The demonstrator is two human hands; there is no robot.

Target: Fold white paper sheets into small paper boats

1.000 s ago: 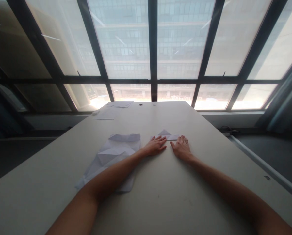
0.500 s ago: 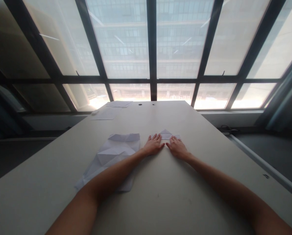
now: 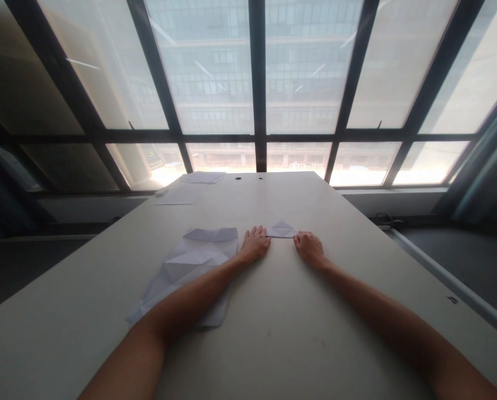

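A small folded piece of white paper [image 3: 282,228] lies on the white table [image 3: 269,311], its middle rising to a point at the far side. At its left end rests my left hand [image 3: 255,244], palm down with the fingers stretched forward. My right hand [image 3: 309,248] is at the paper's right end, fingers curled in and closed on that corner. Its fingertips are partly hidden. Left of the hands lies a larger creased white sheet [image 3: 204,258], partly covered by my left forearm.
Several flat sheets of paper [image 3: 177,194] lie at the table's far left corner. Two dark round spots, one a cable hole [image 3: 238,178], mark the far edge. A window wall [image 3: 215,83] stands behind the table, with curtains [image 3: 482,178] at the sides.
Both hands have moved apart toward the paper's ends, uncovering its middle. The right hand's fingers, flat before, are now curled at the right corner. The larger sheet has stayed put.
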